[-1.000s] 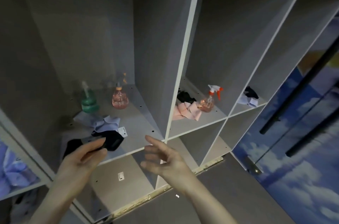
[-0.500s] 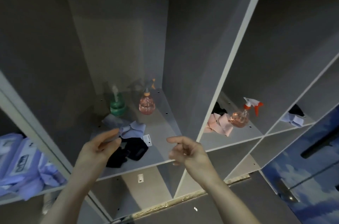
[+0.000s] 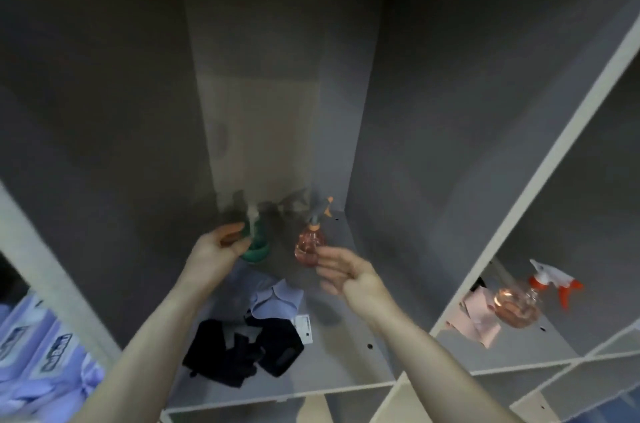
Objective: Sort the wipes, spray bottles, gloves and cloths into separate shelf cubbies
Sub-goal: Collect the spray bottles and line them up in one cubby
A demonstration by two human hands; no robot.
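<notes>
spray bottles, green (image 3: pixel 257 242) and pink (image 3: pixel 309 244), look light, rigid and slick, best taken at the neck; left hand (image 3: pixel 218 249) curls against green, right hand (image 3: pixel 341 270) hovers loosely open.

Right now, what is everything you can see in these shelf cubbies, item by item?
green plastic spray bottle: one, green, back of the middle cubby, left hand around it
pink clear spray bottle: one, pink with orange collar, back of the middle cubby
light blue folded cloth: one, pale blue, middle cubby floor
black gloves: a heap, black, front of the middle cubby; count unclear
pink trigger spray bottle: one, pink with white and orange trigger, right cubby
pink cloth: one, pale pink, right cubby beside that bottle
wipes packs: several, lilac, left cubby
left hand: curled on the green bottle
right hand: fingers loose, reaching beside the pink bottle
</notes>
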